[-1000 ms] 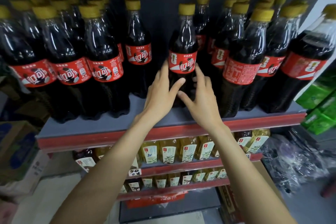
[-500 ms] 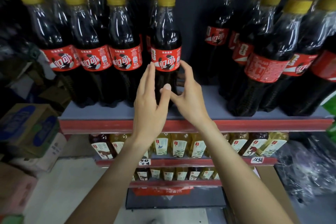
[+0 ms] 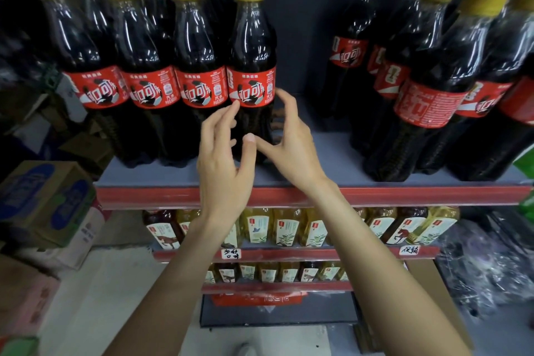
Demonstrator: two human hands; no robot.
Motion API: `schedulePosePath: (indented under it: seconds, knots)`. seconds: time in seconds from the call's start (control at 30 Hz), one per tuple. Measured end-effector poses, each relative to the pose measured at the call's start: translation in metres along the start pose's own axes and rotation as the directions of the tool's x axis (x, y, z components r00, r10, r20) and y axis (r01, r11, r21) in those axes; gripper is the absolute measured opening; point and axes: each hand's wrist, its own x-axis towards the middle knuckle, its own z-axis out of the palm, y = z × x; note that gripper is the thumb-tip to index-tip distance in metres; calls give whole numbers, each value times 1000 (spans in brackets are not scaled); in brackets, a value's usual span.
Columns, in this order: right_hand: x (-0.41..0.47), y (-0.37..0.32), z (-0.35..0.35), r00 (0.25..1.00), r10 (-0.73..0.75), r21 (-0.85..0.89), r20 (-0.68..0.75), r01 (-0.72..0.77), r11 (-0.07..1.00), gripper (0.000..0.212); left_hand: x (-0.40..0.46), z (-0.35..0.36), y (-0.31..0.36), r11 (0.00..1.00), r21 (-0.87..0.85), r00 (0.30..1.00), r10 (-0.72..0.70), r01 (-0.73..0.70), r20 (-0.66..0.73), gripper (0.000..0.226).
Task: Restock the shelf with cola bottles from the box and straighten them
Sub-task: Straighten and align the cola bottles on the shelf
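Left hand [image 3: 224, 165] fingers loosely spread, index and middle tips just at the lower edge of the red label on the front cola bottle [image 3: 252, 72], thumb up beside the bottle's dark lower body; I can't tell if the tips actually press or only graze. Right hand [image 3: 291, 147] mirrors it from the other side, fingers arched in an open C, thumb pointing in toward the left thumb, fingertips near the label's right edge. Neither hand wraps the bottle, both relaxed and cupping it rather than gripping. That bottle stands upright at the front of the top shelf [image 3: 312, 196], rightmost of the left row of cola bottles [image 3: 150, 72], label facing me and level with its neighbours. To its right is a bare gap on the shelf, then the right group of cola bottles [image 3: 427, 89], several with labels turned off-axis. My read: I'm on the straighten step for this one bottle. To do it well I'd keep contact low and light on both sides, nudge it flush against the neighbour, twist only if the label drifts, avoid pushing high where it could tip. Box [image 3: 43, 199] sits lower left, by the floor; the gap looks like where more stock goes
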Motion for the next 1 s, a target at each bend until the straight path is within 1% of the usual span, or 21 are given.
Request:
schedulePosePath:
  seconds: [0.07, 0.13, 0.2, 0.23, 0.27, 0.3, 0.37, 0.43, 0.47, 0.5, 0.53, 0.63, 0.73, 0.83, 1.0]
  knots:
    - [-1, 5, -11, 999, -33, 13, 38, 32, 999, 66, 0, 1, 3, 997, -18, 994, 80, -81, -74, 38]
    - [-2, 14, -24, 998, -69, -15, -3, 69, 997, 53, 2, 6, 10, 979, -90, 979, 176, -186, -105, 30]
    - [-2, 24, -35, 992, -71, -51, -106, 66, 996, 47, 8, 20, 19, 948, -206, 970, 237, -244, -60, 26]
    - [-1, 29, -39, 987, -48, -71, -156, 37, 997, 47, 13, 31, 23, 936, -262, 971, 241, -235, -12, 26]
    - [0, 33, -42, 981, -9, -92, -196, -9, 996, 49, 21, 44, 26, 931, -309, 975, 219, -194, 48, 28]
    - [3, 36, -44, 975, 37, -115, -218, -63, 991, 52, 29, 58, 28, 930, -348, 979, 169, -120, 114, 31]
    - [11, 39, -47, 966, 113, -170, -232, -154, 973, 62, 48, 86, 31, 909, -407, 970, 18, 84, 242, 38]
    - [22, 42, -49, 956, 175, -201, -236, -224, 954, 72, 69, 109, 32, 849, -442, 930, -143, 290, 337, 43]
    - [27, 43, -50, 949, 206, -204, -237, -256, 945, 76, 80, 117, 32, 802, -458, 900, -215, 384, 378, 43]
    - [33, 44, -52, 944, 228, -203, -238, -278, 939, 79, 89, 125, 31, 754, -473, 870, -264, 455, 416, 42]
    - [38, 44, -53, 942, 238, -203, -239, -288, 936, 82, 99, 133, 28, 723, -479, 848, -287, 497, 446, 41]
    - [48, 47, -55, 938, 243, -199, -248, -294, 935, 85, 119, 153, 21, 707, -462, 816, -292, 535, 499, 43]
    - [53, 51, -56, 933, 265, -184, -246, -313, 932, 87, 126, 162, 23, 710, -453, 791, -243, 539, 561, 47]
    - [57, 57, -57, 943, 233, -130, -238, -269, 954, 88, 127, 162, 30, 754, -442, 821, -218, 485, 528, 53]
    - [50, 61, -58, 952, 162, -59, -259, -184, 981, 89, 113, 147, 32, 802, -400, 865, -265, 444, 427, 54]
